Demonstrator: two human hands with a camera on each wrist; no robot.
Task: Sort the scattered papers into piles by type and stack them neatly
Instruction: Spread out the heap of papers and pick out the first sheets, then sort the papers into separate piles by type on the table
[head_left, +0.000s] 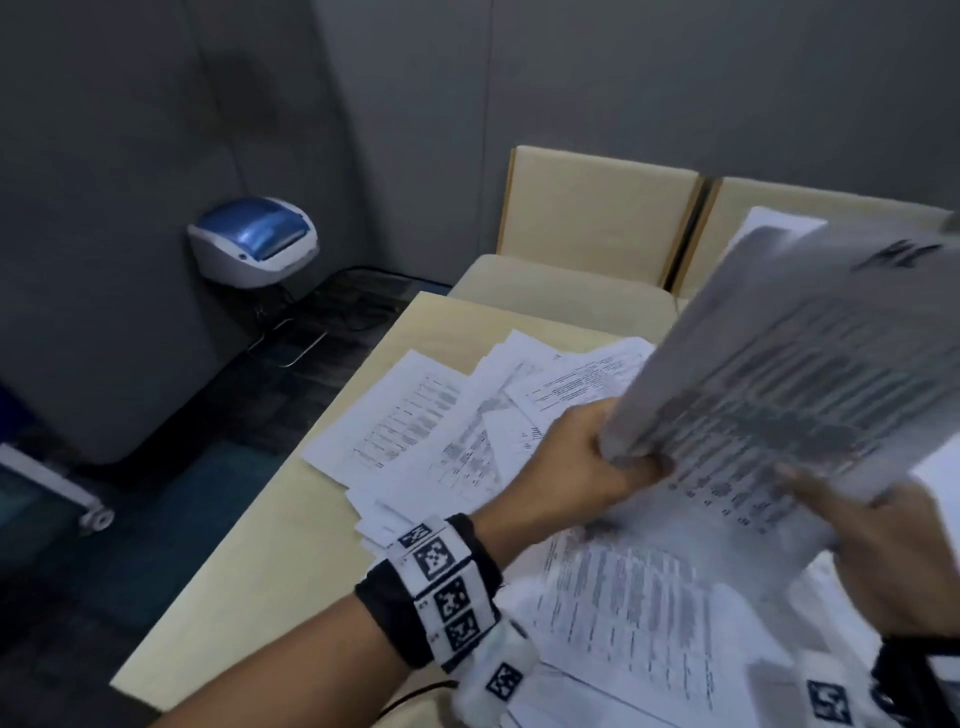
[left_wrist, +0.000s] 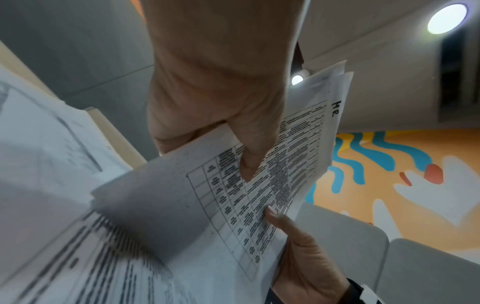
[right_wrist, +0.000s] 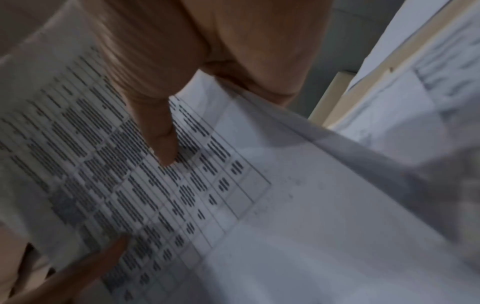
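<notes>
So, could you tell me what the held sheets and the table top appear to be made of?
Held sheets: thin matte office paper; they flex in both hands and carry printed tables. Table top: pale beige, smooth and low-sheen, probably laminate board, though painted wood cannot be ruled out.

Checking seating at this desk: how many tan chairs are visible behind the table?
2. One chair stands at the table's far edge; the second chair is beside it to the right, partly hidden by the held papers. More may be hidden.
</notes>
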